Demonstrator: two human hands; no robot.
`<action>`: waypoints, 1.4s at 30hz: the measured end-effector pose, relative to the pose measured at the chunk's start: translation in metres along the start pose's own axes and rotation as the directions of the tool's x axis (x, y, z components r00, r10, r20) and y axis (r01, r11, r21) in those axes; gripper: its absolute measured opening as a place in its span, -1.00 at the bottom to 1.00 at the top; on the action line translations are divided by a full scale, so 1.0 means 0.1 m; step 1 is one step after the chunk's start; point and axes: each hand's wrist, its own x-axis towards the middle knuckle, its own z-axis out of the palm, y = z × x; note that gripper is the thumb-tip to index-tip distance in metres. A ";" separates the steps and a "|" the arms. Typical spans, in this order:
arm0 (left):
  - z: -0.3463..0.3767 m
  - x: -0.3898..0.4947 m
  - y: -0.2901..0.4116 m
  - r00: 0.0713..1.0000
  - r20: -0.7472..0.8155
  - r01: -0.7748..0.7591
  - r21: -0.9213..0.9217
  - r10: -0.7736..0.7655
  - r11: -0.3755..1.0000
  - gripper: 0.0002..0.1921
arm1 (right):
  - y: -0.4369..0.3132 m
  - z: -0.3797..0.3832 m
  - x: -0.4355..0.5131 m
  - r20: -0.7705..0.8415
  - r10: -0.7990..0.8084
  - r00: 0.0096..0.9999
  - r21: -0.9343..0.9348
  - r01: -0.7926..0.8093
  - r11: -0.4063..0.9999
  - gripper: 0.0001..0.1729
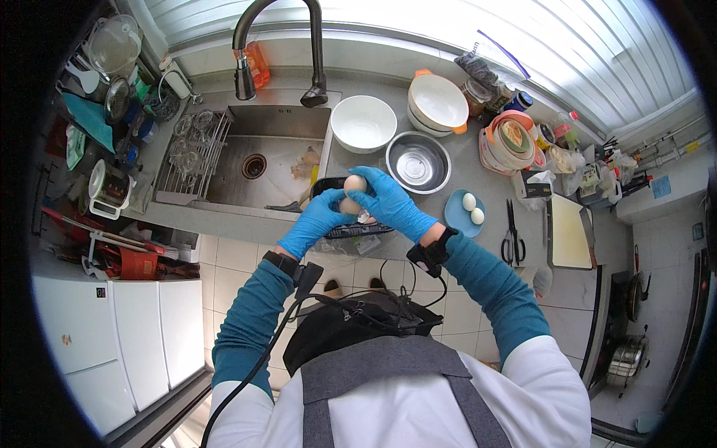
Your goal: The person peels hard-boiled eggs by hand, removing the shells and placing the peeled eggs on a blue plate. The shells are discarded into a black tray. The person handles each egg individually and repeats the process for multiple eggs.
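My left hand (315, 219), in a blue glove, grips a pale brown egg (350, 206) from the left. Just above it, a second pale egg (355, 183) sits in the fingers of my right hand (392, 203), gloved the same way. The two eggs touch or nearly touch. Below them is a black plastic tray (358, 231), partly hidden by my hands, with white eggshell bits (364, 216) showing over it. To the right, two white, smooth eggs (473, 208) lie on a light blue plate (455, 222).
The sink (280, 120) lies at the left, with a glassware rack (193, 148) and a tall faucet (315, 84). A white bowl (364, 123) and a steel bowl (418, 162) stand behind my hands. Black scissors (511, 238) and a cutting board (569, 232) lie at the right.
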 end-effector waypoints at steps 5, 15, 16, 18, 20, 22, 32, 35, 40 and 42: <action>-0.02 -0.08 0.13 0.999 0.026 0.028 -0.276 -0.022 0.961 -0.41 | 0.11 0.01 -0.02 -0.026 0.096 0.995 0.151 -0.091 0.984 -0.54; -0.05 -0.06 0.22 0.996 0.009 0.083 -0.299 -0.084 0.951 -0.50 | 0.06 0.01 -0.20 -0.079 -0.079 0.994 0.011 0.080 0.997 -0.47; -0.05 -0.08 0.24 0.995 0.017 0.098 -0.316 -0.097 0.944 -0.50 | 0.06 0.01 -0.19 -0.065 -0.001 0.998 0.052 0.004 0.999 -0.47; -0.06 -0.11 0.27 0.991 0.022 0.131 -0.317 -0.131 0.939 -0.51 | 0.08 0.01 -0.17 -0.108 0.089 0.990 0.278 -0.056 0.959 -0.45; -0.07 -0.14 0.31 0.991 0.034 0.130 -0.416 -0.127 0.900 -0.51 | 0.14 -0.01 -0.15 -0.140 0.051 0.989 0.273 -0.011 0.962 -0.44; -0.08 -0.15 0.34 0.991 0.053 0.132 -0.471 -0.121 0.872 -0.51 | 0.22 0.00 -0.13 -0.147 0.017 0.989 0.307 0.029 0.951 -0.44; -0.08 -0.12 0.29 0.983 0.177 0.104 -0.770 0.054 0.629 -0.45 | 0.46 0.17 -0.13 -0.011 0.055 0.998 0.094 -0.054 0.994 -0.32; -0.02 -0.09 0.27 0.986 0.162 0.100 -0.791 0.048 0.603 -0.44 | 0.34 0.12 -0.15 -0.014 -0.055 0.998 -0.019 0.055 0.998 -0.25; 0.06 0.00 0.24 0.996 0.076 0.084 -0.764 -0.040 0.640 -0.45 | 0.12 0.05 -0.16 0.009 -0.260 0.966 -0.172 0.257 0.951 -0.21; 0.07 0.03 0.23 0.995 0.095 0.081 -0.752 -0.014 0.654 -0.46 | 0.09 0.04 -0.16 0.019 -0.221 0.975 -0.169 0.221 0.961 -0.23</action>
